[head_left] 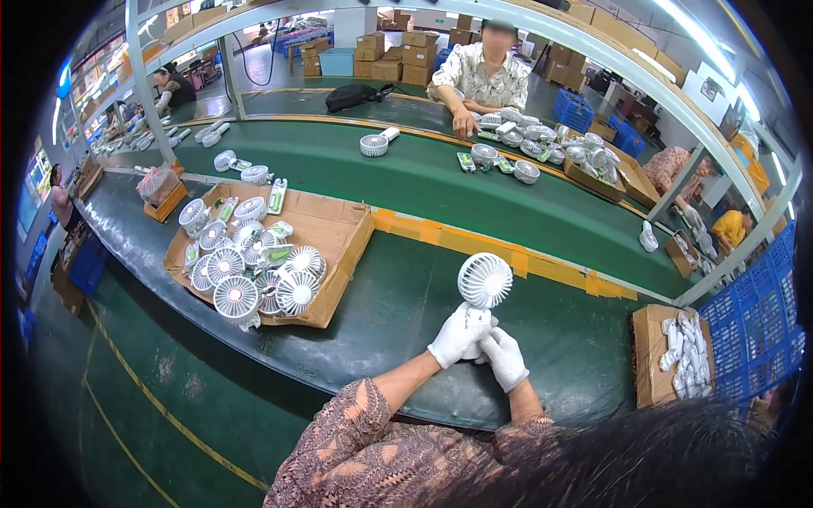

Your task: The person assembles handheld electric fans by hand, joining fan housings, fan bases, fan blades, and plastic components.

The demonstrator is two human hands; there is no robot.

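The white-gloved left hand (460,337) pinches a round-headed white plastic fan (485,281) that slick fabric could let slip; the white-gloved right hand's (506,359) grip is unclear.

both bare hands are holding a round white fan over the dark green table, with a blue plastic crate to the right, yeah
Not bare: in the head view, the white-gloved left hand and white-gloved right hand hold the round white fan over the dark green table, with the blue plastic crate to the right.
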